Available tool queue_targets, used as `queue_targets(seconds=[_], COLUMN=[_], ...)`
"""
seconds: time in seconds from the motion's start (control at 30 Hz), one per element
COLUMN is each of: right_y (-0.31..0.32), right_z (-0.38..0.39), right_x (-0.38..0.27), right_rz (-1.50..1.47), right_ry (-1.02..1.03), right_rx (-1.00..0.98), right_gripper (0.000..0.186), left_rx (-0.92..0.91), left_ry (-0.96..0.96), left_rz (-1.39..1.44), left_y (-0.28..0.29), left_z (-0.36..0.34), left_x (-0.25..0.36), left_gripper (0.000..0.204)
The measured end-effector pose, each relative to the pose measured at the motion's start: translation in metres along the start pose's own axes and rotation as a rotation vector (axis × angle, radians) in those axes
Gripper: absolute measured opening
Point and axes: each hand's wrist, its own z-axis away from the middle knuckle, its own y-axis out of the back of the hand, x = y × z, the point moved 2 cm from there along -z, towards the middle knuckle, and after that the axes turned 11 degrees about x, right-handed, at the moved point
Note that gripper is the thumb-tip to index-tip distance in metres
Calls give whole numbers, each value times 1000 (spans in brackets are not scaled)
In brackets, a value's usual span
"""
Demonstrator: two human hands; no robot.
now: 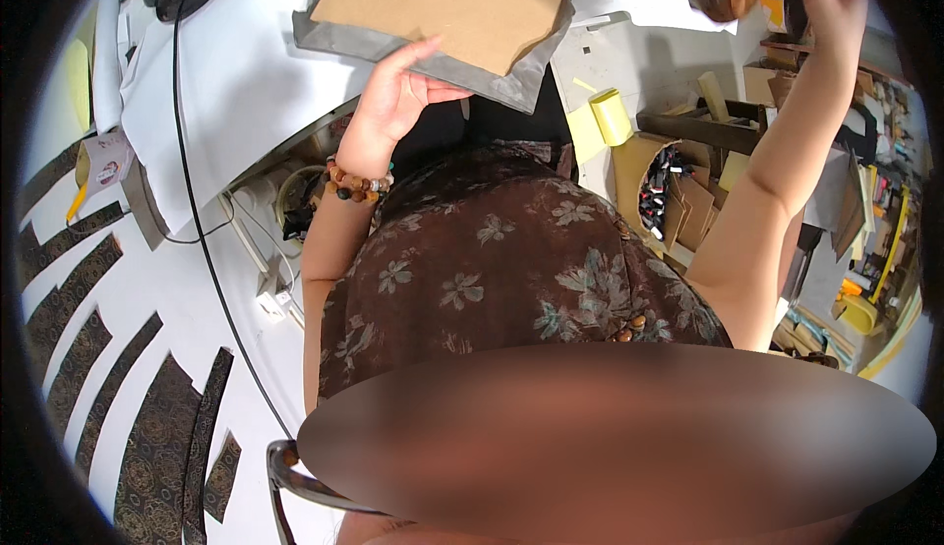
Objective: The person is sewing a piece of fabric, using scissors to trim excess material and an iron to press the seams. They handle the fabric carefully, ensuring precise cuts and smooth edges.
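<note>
Pretty bright, even indoor light, soft shadows; heavy fisheye bending and black corners, plus a big blurred oval patch near.

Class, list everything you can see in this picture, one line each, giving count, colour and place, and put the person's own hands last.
Flat brown cardboard template: one, brown, on the grey piece, top centre.
Grey fabric piece: one, grey, under the cardboard on the white table.
Dark patterned fabric strips: several, black-gold, lower left.
Black cable: one, black, across the table.
Yellow tape roll: one, yellow, right of centre.
Bead bracelet: one, brown-orange, left wrist.
Left hand: fingers touching the grey piece's edge.
Right hand: raised, top right, on a dark object.
</note>
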Motion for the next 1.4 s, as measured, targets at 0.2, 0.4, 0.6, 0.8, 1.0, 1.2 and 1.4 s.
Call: queue_targets(seconds=[0.2,0.4,0.6,0.8,1.0,1.2,1.4], right_y=[48,27,-33,-97,-154,-176,-196], right_z=[75,97,112,112,111,110,105], right_x=[32,1,-15,-18,-24,-32,-55], right_rz=[238,133,13,-45,-85,-58,39], right_ry=[-71,-186,-58,100,410,472,390], right_rx=[-205,-392,-648,-725,-793,-899,-928], right_gripper=[46,47,54,47,38,38,36], left_rx=[-38,-30,186,-69,469,346,318], left_ry=[-119,-313,-461,-137,-1201,-1151,-1175], left_rz=[196,313,260,-204,-1416,-1817,-1694], left_y=[-11,-27,-15,-27,76,91,81], left_z=[-3,9,-26,54,34,16,18], left_x=[-15,-13,-19,7,111,116,115], left_gripper=[36,47,58,46,36,45,41])
